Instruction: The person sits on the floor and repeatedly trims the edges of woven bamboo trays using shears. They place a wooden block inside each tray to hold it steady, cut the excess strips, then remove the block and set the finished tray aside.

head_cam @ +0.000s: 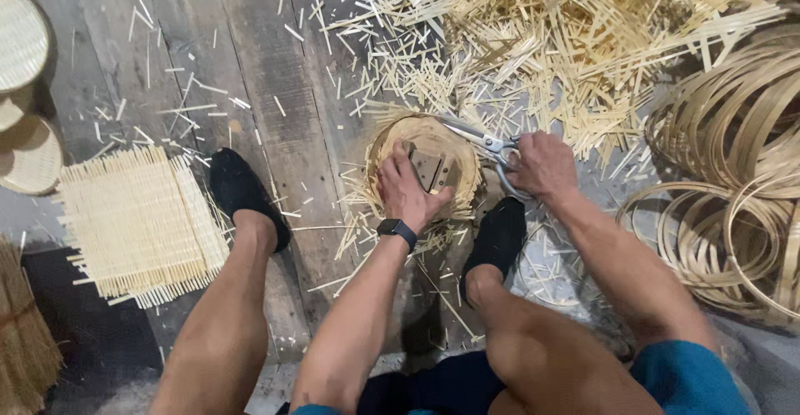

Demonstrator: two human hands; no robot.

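My left hand [407,192] presses flat on the small round woven basket [425,165], pinning it to the floor [275,115] between my feet. My right hand [542,165] is closed around the scissors [479,140], blades at the basket's far rim. The basket looks light, springy and easily crushed; it is best steadied at the rim.

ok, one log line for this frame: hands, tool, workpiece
left hand: presses block on round woven mat | right hand: holds scissors at mat edge | floor: bamboo offcuts
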